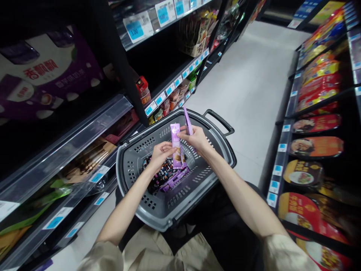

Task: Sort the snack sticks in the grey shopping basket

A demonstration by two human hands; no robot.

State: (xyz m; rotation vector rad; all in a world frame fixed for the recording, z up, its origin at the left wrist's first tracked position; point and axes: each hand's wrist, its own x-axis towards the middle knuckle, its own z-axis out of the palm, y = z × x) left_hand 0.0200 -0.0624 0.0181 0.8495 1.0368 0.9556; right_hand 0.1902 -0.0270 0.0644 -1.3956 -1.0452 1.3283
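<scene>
**Two purple packets held over a grey basket in a shop aisle**

Shop shelving (84, 124) with blue price tags lines the left edge, close against the grey basket (169, 214). Above the basket's middle, the left hand (162, 152) grips the lower end of an upright purple packet (176, 145). Just beside it, the right hand (197, 140) pinches a second purple packet (187, 120), tilted. More packets lie inside the basket. Pale floor (248, 86) runs open ahead, then right-hand shelves (316, 124) of red trays.

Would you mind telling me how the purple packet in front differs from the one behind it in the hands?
The front purple packet faces the camera, label showing; the rear purple packet shows mostly its edge. The front one is held by both the left hand and the right hand; the rear one by the right alone. Both are slim, purple, above the grey basket.
</scene>
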